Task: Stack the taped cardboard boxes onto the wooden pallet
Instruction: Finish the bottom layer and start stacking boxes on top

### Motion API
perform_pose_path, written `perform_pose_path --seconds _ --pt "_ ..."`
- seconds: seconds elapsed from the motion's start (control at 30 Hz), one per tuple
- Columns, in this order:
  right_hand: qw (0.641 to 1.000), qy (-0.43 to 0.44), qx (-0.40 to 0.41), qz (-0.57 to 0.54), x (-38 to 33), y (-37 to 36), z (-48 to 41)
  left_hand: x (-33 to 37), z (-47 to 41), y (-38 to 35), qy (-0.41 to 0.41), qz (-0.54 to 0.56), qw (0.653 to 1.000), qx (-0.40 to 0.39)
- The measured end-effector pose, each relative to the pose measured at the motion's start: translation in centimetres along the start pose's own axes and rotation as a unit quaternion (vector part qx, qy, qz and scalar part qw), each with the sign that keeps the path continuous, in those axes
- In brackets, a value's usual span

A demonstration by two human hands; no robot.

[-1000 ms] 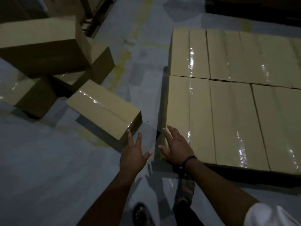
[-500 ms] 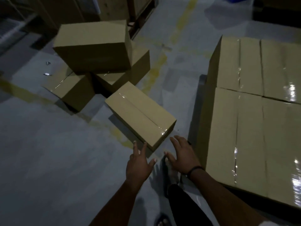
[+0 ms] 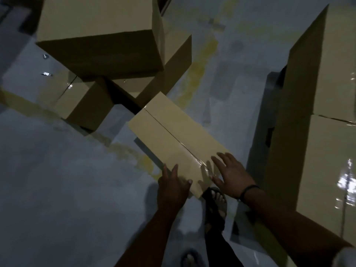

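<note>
So the taped box [image 3: 173,135] is on the grey floor [image 3: 57,189], lying at an angle, its near end right under both hands. The left hand [image 3: 172,186] is at the near-left corner, fingers straight and thumb out over the top face. The right hand [image 3: 232,177] is spread wide over the near-right corner and throws a shadow on the tape. Neither has a grip on anything, and I honestly can't tell if either palm is touching the cardboard. There's a dark band [image 3: 248,190] on the right wrist.

Just past the box's far end, ahead of the hands, is a messy pile: a big box [image 3: 100,35] perched on top, a lower box [image 3: 82,103] out to the left of it, and another one [image 3: 177,58] tucked behind. The far end of the taped box nearly butts against that pile.

Right beside the right hand is the stack of boxes [image 3: 327,160], a tall wall of cardboard with shiny tape on top. What's beneath it is too dark to make out.

A sandalled foot [image 3: 216,203] is planted just below the box's near corner, between the forearms. A worn yellow line [image 3: 198,70] runs across the floor between pile and stack.

Every box is shut, so the contents don't show.
</note>
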State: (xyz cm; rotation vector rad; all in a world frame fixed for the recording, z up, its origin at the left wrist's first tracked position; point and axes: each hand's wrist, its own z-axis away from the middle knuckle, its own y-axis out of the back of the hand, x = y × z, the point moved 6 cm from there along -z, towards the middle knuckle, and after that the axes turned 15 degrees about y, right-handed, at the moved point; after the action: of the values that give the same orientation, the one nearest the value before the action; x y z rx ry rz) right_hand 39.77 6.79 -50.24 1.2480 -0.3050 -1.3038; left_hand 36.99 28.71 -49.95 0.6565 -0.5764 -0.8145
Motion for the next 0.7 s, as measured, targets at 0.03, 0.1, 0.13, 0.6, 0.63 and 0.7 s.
perform_pose_path --seconds 0.03,0.1,0.13,0.6,0.63,0.7 --pt "1.000 0.009 -0.008 0.015 0.3 0.2 -1.7 -0.2 -1.4 0.5 0.005 0.014 1.000 0.009" --pt "0.999 0.017 -0.030 0.035 0.7 0.7 -5.1 -1.1 -3.8 1.5 0.031 0.048 0.998 0.024" --pt "0.998 0.017 -0.039 0.043 0.9 0.9 -6.7 -1.6 -5.0 1.8 0.044 0.068 0.996 0.028" --pt "0.994 -0.007 -0.088 0.057 4.1 -2.6 -25.0 -3.4 -20.5 -0.1 -0.003 0.124 0.992 -0.039" --pt "0.995 -0.007 -0.087 0.055 4.3 -3.2 -25.5 -3.4 -20.8 -0.4 -0.011 0.124 0.991 -0.038" --pt "0.996 -0.008 -0.077 0.046 4.7 -4.1 -25.9 -3.1 -21.0 -0.7 -0.021 0.123 0.992 -0.022"
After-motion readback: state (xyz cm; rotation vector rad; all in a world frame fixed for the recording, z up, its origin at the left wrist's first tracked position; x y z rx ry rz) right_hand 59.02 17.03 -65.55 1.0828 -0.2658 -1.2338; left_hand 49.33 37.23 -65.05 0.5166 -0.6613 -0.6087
